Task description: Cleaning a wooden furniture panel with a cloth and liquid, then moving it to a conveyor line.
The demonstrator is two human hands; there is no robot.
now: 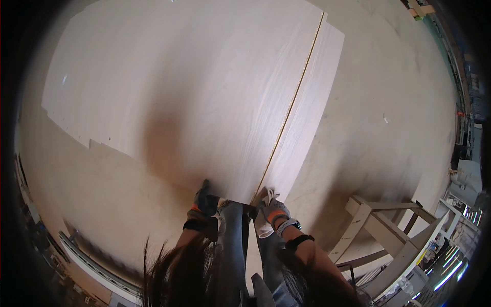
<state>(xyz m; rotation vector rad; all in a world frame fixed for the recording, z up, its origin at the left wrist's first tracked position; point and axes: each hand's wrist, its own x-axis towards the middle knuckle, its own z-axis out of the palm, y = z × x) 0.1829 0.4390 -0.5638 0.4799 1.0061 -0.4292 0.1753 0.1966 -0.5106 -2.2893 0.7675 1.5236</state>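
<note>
A large pale wood-grain panel stretches away in front of me, its long right edge showing a thin brown band. Along that edge a second pale panel shows lower down. My left hand, in a dark glove with an orange cuff, grips the near edge of the upper panel, thumb on top and the other fingers mostly hidden. A bunched white cloth is in my gloved right hand, which is at the near right corner of the upper panel. Whether those fingers also grip the panel is hidden.
To my right stands a pale wooden frame or stand with legs. A long white rail-like piece lies at the lower left. Beige floor surrounds the panels, with a small white scrap on it. Shelving and equipment line the far right.
</note>
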